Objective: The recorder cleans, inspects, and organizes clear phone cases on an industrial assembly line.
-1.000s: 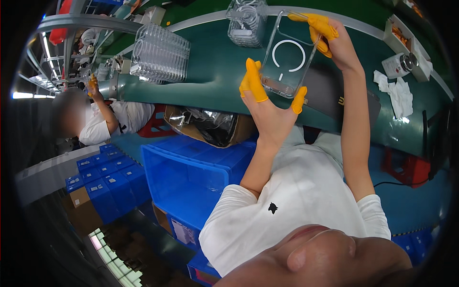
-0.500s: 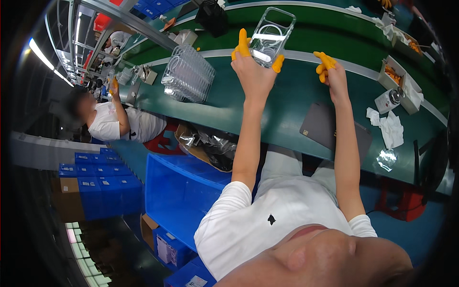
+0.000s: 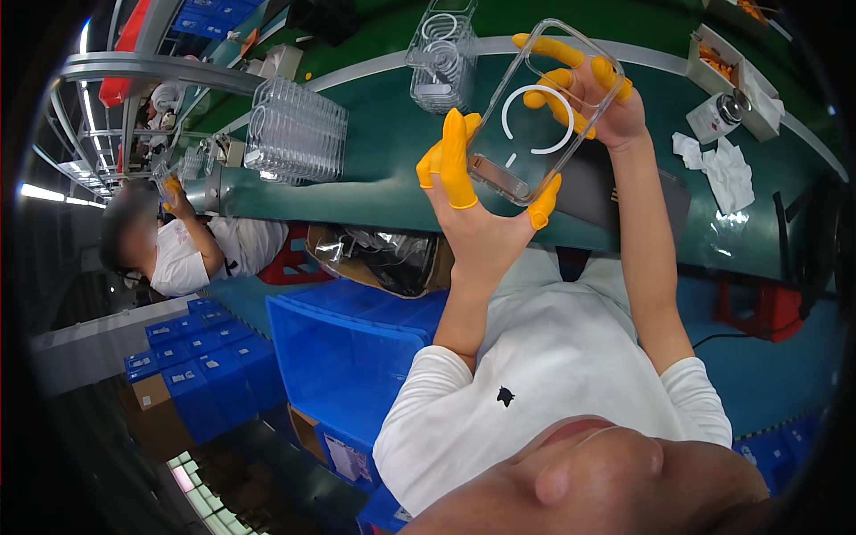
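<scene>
A clear phone case [image 3: 568,167] with a white ring on its back is held up between my two hands, tilted over the bench. My left hand [image 3: 477,192], in yellow finger cots, grips its lower end, thumb on one side and fingers on the other. Around the upper right edge, my right hand [image 3: 606,102] is closed, also in yellow finger cots; some of its fingers show through the clear back. Beyond my left hand is a small stack of clear cases [image 3: 443,67]. A larger row of clear cases [image 3: 297,134] stands farther left.
A dark flat laptop-like thing [image 3: 655,201] lies beneath my right forearm. To the right are crumpled tissue [image 3: 727,174], a bottle [image 3: 713,119] and a box of yellow finger cots [image 3: 716,62]. A blue bin [image 3: 348,343] stands by my left side; a co-worker [image 3: 192,236] sits farther left.
My left hand has drawn back from the far side of the bench with one clear phone case, leaving a stack there. My right hand has moved in and taken the case's other end.
</scene>
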{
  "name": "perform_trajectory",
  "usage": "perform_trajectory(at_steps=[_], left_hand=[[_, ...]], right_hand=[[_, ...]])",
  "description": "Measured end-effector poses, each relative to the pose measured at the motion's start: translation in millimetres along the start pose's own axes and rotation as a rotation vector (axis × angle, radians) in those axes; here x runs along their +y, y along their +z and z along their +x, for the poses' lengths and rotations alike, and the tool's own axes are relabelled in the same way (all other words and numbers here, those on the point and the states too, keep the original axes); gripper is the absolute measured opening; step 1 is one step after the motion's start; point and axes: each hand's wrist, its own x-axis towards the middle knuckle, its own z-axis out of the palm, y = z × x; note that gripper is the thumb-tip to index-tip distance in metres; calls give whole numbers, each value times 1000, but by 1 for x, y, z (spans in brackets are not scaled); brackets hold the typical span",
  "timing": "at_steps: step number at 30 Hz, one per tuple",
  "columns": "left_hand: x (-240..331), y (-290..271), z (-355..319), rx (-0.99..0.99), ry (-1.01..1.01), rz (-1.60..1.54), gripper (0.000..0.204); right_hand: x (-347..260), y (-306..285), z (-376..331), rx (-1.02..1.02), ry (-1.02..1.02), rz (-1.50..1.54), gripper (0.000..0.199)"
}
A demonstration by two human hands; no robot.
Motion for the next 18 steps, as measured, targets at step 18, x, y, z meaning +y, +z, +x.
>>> perform_trajectory(at_steps=[18], left_hand=[[5, -11, -16, -81, -79, 2, 102]], right_hand=[[-4, 17, 5, 201, 216, -239, 72]])
